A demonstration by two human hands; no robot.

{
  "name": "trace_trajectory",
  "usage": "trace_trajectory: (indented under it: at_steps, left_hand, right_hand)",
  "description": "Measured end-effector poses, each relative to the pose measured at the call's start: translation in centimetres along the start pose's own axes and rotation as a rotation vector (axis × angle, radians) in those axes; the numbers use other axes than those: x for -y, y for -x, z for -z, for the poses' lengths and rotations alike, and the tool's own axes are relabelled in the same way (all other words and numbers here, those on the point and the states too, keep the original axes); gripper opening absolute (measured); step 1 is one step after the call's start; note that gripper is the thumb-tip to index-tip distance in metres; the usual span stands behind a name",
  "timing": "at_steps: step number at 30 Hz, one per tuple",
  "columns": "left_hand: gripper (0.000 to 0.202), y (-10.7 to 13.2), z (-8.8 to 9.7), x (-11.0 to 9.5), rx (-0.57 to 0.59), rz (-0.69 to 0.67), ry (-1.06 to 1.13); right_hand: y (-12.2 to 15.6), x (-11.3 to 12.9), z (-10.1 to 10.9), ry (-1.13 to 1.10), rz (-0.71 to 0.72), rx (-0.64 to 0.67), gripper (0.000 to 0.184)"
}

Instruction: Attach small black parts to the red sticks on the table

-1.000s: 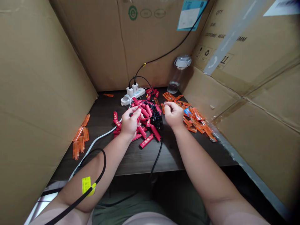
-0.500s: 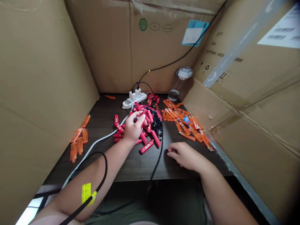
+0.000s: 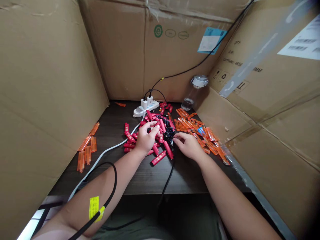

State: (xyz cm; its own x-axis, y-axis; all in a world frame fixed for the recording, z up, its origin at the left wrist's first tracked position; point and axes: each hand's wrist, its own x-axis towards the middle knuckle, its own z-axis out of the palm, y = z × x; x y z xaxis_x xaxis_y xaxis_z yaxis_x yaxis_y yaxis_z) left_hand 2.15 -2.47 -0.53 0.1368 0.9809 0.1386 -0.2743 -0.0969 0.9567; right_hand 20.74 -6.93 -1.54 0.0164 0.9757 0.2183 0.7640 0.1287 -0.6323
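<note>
My left hand is closed over the left part of the pile, thumb and fingers pinched on a red lighter casing, mostly hidden by them. A small black piece shows at its fingers. Around and under that hand lie many red lighter casings with gold print. My right hand has its fingertips pinched together at the right edge of a heap of small black parts. Whatever those fingertips hold is too small to make out. Beside it spread translucent orange lighter bodies.
A white power strip with plugged-in adapters sits at the back, its white cable running left. A black cable crosses the dark table. A clear bottle stands back right. More orange bodies lie left. Cardboard walls enclose the table.
My right hand has moved forward and slightly left, from the bare table front to the black parts. The left hand keeps its hold over the red pile. The view has shifted slightly.
</note>
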Motion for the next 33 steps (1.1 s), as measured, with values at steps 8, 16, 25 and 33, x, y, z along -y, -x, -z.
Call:
trace_trajectory:
  at_steps: [8, 16, 25, 33]
  left_hand:
    - [0.027, 0.4, -0.5, 0.2, 0.131, 0.011, 0.09]
    - [0.029, -0.2, 0.2, 0.7, 0.139, -0.1, -0.004]
    - [0.02, 0.5, 0.1, 0.1, 0.166, -0.254, -0.264]
    - [0.018, 0.7, 0.2, -0.3, 0.206, -0.334, -0.332]
  right_hand:
    - [-2.5, 4.4, 2.7, -0.279, -0.006, 0.004, 0.026]
    - [-3.8, 6.3, -0.5, -0.421, 0.343, -0.161, 0.011]
    - [-2.2, 5.6, -0.3, -0.455, 0.379, -0.18, 0.006]
    - [-2.0, 5.6, 0.0, -0.466, 0.48, -0.173, 0.006]
